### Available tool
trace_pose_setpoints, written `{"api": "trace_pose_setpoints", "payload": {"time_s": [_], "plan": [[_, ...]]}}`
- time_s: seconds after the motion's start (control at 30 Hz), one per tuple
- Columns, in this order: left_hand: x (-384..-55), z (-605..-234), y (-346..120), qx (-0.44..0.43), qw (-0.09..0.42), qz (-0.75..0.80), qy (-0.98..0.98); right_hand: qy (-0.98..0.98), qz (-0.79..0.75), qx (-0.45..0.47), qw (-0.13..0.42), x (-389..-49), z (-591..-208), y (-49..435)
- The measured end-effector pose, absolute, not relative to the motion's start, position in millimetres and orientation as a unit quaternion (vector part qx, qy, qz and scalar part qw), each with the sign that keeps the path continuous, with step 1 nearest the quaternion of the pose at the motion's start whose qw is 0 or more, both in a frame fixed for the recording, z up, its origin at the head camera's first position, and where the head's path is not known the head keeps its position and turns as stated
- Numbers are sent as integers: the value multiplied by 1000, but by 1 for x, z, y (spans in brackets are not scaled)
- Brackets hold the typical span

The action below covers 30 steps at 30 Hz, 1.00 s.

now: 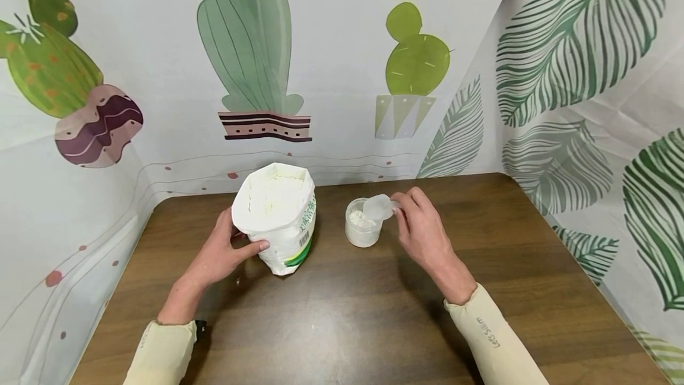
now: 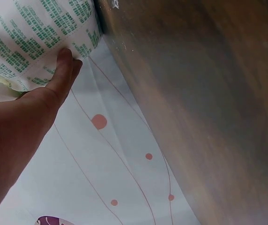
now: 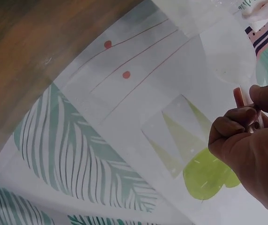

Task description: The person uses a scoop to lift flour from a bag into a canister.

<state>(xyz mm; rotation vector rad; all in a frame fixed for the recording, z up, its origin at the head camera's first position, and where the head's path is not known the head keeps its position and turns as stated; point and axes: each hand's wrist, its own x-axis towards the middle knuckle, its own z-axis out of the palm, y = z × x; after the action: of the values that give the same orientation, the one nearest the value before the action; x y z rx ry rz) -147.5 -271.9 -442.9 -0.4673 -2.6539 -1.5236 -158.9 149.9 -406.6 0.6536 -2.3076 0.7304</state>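
In the head view, an opened white bag of white powder (image 1: 288, 248) with green print stands at the left, its wide mouth facing up. My left hand (image 1: 224, 248) grips its side, thumb across the front; in the left wrist view the fingers (image 2: 64, 70) lie against the green-lettered side. To the right is a small clear round jar (image 1: 362, 236) partly filled with white powder. Above its right rim is a translucent scoop (image 1: 378, 207), tilted over the opening. My right hand (image 1: 424, 227) pinches the scoop's handle, which also shows in the right wrist view between thumb and fingers (image 3: 230, 126).
Both containers are on a brown wooden table (image 1: 320, 325) with rounded back corners. Right behind it hangs a white cloth backdrop (image 1: 342, 64) printed with cacti and leaves. A few white specks lie on the wood near the bag.
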Motion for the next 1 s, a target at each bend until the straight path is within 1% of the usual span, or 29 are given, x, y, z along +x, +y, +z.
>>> {"api": "trace_pose_setpoints", "payload": {"time_s": [0.57,1.0], "plan": [[-147,-445,-271,-156,20,-495,-854,-878,296,217,308,-156,-400,158],[-148,-444,-272,-150,17,-500,-853,-866,312,219,323,-155,-393,155]]}}
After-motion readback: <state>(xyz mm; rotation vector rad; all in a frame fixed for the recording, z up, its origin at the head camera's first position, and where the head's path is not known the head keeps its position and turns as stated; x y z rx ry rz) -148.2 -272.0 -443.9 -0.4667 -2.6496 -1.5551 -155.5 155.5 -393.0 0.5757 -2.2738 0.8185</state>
